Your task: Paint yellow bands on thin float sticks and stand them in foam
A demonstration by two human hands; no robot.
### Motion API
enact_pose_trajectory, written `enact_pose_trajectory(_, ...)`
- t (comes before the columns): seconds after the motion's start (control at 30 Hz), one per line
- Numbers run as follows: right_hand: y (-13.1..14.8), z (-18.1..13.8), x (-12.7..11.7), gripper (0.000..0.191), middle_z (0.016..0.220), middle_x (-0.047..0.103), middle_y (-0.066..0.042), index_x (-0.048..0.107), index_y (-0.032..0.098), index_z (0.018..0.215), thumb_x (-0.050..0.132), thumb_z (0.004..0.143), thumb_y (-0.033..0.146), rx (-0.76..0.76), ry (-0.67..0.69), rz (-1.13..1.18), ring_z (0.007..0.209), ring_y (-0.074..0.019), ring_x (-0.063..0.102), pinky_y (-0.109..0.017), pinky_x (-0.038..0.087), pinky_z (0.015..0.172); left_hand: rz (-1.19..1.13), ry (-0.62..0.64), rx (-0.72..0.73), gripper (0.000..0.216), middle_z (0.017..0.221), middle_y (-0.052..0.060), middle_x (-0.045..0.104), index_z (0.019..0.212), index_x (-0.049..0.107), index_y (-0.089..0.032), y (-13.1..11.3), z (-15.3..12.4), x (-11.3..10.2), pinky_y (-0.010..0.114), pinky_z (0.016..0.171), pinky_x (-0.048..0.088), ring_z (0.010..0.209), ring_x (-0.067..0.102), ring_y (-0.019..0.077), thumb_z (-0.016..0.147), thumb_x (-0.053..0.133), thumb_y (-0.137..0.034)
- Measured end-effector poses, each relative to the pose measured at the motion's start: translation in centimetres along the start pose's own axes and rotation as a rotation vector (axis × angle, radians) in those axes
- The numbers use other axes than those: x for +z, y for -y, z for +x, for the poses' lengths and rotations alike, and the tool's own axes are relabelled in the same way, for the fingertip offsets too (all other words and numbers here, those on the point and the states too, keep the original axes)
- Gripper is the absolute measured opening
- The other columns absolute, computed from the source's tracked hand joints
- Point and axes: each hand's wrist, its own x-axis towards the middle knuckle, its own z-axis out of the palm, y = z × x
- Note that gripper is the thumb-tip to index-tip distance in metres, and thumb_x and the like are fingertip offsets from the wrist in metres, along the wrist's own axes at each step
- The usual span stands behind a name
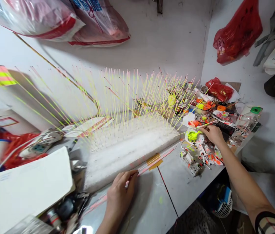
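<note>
A long white foam block (132, 139) lies on the table, with several rows of thin yellow-and-pink sticks (130, 94) standing in it. My left hand (121, 191) is at the block's front edge, thumb and fingers pinched on a thin pink stick (155, 162) that lies along this edge. Over on the right, my right hand (214, 134) grips a thin paintbrush (209, 124) between its fingertips. Its bright yellow tip is at a small cup of fluorescent yellow paint (192, 136); whether it touches the paint is hard to tell.
Paint-stained scraps (210, 152), a clear bottle with a green cap (249, 120) and a red bag (219, 89) crowd the right side. At left are a white box lid (30, 188) and a power strip (39, 144). Plastic bags (98, 26) hang above.
</note>
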Motion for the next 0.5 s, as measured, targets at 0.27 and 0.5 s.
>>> enact_pose_trajectory(0.27,0.4,-1.1,-0.7,0.024,0.106,0.076,-0.002,0.076,0.025,0.101,0.053,0.098,0.031,-0.239,0.056,0.138,0.099,-0.0211,0.071,-0.030,0.053,0.090,-0.008,-0.019,0.050,0.027,0.083,0.002,0.070,0.088,0.069,-0.025,-0.3,-0.1,0.3,0.028,0.066,0.053,0.070,0.064,0.0167,0.093,0.047,-0.040)
enact_pose_trajectory(0.5,-0.1,-3.1,-0.7,0.028,0.106,0.076,-0.003,0.076,0.026,0.094,0.051,0.094,0.036,-0.395,0.061,0.176,0.106,-0.0246,0.068,-0.039,0.052,0.098,-0.051,-0.013,0.129,0.029,0.085,0.003,0.070,0.094,0.071,-0.023,-1.1,-0.2,0.6,0.027,0.070,0.054,0.079,0.067,0.0165,0.096,0.043,-0.031)
